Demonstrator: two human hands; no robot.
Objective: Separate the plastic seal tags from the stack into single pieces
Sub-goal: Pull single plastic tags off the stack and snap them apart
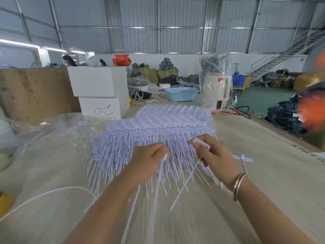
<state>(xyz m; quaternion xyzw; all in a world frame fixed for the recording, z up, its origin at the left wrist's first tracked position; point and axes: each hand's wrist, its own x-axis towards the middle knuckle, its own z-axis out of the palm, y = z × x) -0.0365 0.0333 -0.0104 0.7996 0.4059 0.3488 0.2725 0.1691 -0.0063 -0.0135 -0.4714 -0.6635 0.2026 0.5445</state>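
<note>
Your right hand pinches one tag by its flat head, its thin tail slanting down toward the table's near edge. Your left hand curls around tails at the near side of the stack, which lies mid-table. A loose tag rests just right of your right hand.

orange shape blurred at right edge, yellow tape roll cut off left

One head-worn wide-angle view looks forward and down from close above the counter, both forearms reaching in from the near edge, warehouse wall far beyond.
</note>
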